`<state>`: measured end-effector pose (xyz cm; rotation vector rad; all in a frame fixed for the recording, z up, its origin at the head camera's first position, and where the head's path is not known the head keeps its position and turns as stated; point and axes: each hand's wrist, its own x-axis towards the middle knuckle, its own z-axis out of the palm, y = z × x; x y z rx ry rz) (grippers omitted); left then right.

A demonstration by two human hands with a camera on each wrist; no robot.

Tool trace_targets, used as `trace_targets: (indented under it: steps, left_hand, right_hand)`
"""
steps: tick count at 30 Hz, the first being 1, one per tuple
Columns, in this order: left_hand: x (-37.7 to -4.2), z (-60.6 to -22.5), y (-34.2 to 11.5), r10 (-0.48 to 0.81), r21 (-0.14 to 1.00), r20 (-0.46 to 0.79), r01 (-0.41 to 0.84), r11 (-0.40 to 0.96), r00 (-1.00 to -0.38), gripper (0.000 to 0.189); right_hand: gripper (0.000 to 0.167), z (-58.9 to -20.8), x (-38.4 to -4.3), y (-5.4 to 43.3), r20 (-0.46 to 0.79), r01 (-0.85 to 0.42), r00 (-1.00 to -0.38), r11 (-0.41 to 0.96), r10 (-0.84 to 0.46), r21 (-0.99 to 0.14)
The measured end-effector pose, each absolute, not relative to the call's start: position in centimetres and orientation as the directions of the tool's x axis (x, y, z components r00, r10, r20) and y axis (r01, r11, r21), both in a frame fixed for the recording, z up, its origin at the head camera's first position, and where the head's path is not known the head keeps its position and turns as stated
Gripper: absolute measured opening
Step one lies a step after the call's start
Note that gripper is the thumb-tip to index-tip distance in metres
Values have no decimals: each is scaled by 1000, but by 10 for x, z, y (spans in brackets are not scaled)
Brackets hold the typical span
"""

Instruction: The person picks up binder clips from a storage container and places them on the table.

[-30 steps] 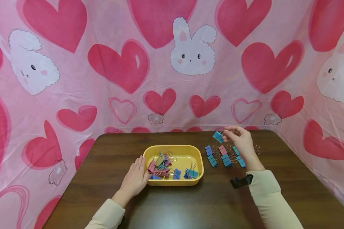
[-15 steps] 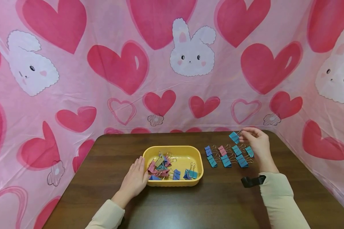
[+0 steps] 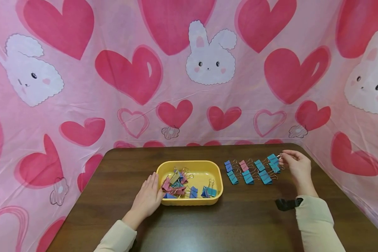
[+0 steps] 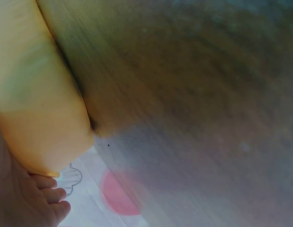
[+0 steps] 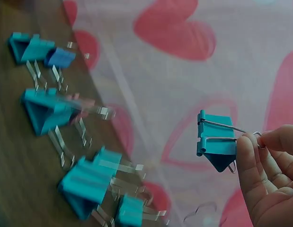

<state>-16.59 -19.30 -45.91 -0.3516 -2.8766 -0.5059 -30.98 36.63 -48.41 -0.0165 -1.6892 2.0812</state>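
Pinching a teal binder clip by its handles with the right hand, above the table near its far right corner, at the right end of two rows of clips. Resting the left hand, fingers straight and unclenched, against the left edge of a yellow tray, with jumbled clips mostly toward that edge.

The left sleeve and right sleeve were plain cream, long and softly creased. A black fitting stuck out from the right cuff, its outer end blocky.
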Motion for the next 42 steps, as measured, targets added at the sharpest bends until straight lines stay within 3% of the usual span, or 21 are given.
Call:
trace_targets:
  steps: [3,16,21,26,33,37,42]
  left_hand:
    - [-166,-459,-193,196,310,232,263,913,-953,61]
    - [-166,-459,-193,194,312,227,260,914,-954,62]
    - [-166,-460,-193,193,308,227,259,915,-954,62]
    - [-166,-460,-193,194,311,222,258,915,-956,62]
    - [-166,-459,-193,197,306,220,259,916,-956,62]
    - [-166,-459,-193,198,310,214,259,915,-956,62]
    - [-166,-458,-193,195,312,208,253,916,-959,62]
  right_hand:
    - [41,-504,-316,384,248,-333,-877,-149,412,-931]
    - [3,-495,-272,381,80,-182,-901,-205,427,-962]
    - [19,-471,-248,360,24,-93,-912,-148,410,-985]
    - [29,-456,-235,350,-79,9,-926,-186,370,-982]
    - [5,-460,-237,352,-120,60,-922,-171,367,-983]
    - [7,-463,-237,355,-133,64,-923,-196,362,-979]
    - [24,-465,-235,356,-136,60,-929,-220,345,-974]
